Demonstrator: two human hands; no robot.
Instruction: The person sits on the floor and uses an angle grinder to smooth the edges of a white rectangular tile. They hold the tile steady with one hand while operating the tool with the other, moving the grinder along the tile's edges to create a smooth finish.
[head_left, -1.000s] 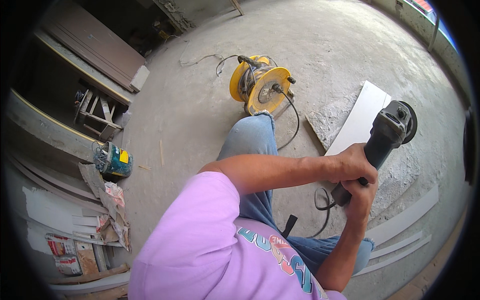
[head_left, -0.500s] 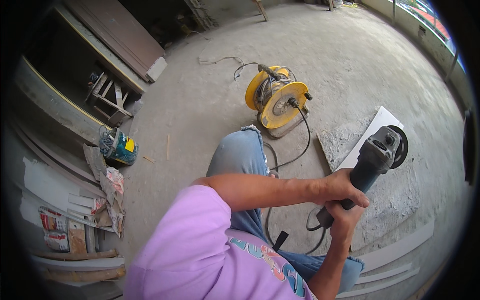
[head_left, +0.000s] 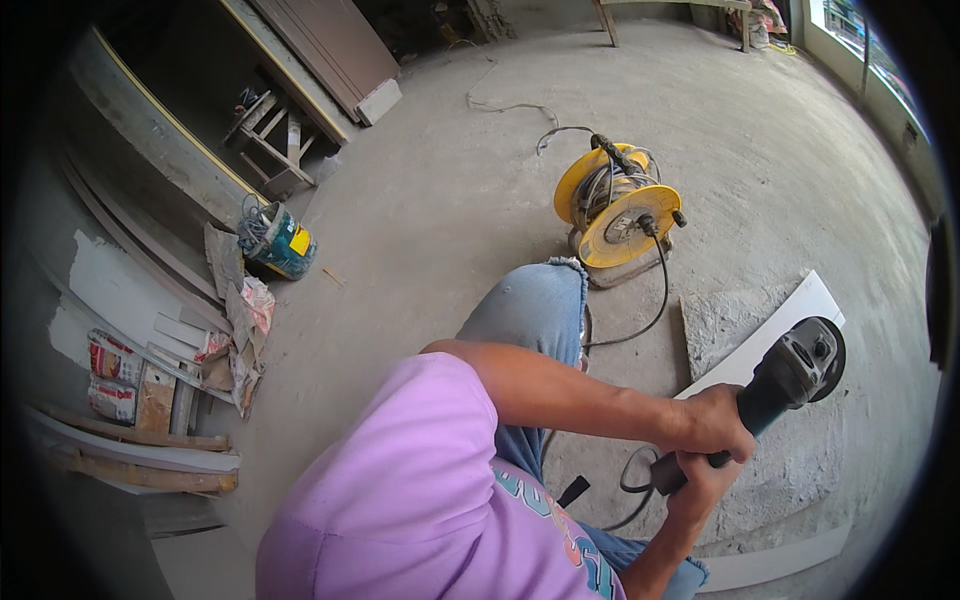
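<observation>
An angle grinder (head_left: 768, 396), dark-bodied with a grey metal head and a round disc, is held out at the right, its head pointing up and away to the right. My left hand (head_left: 718, 420) reaches across from the left and wraps round the grinder's body. Lower down, my right hand (head_left: 703, 480) grips its rear part, just ahead of the cord end. Behind the grinder a long white strip (head_left: 765, 335) lies slantwise over a rough grey slab (head_left: 722, 318) on the floor. Whether the disc touches the strip, I cannot tell.
A yellow cable reel (head_left: 632, 228) stands ahead with a black plug in it, its cord running toward me. At the left are a dark green bucket (head_left: 290, 250), torn sacks (head_left: 112, 370) and boards (head_left: 150, 455). More white strips (head_left: 780, 560) lie at the lower right.
The whole view has swung, so the reel, bucket and slab sit further right in the picture. The grinder appears lower and tilts more to the right, with both hands still round it.
</observation>
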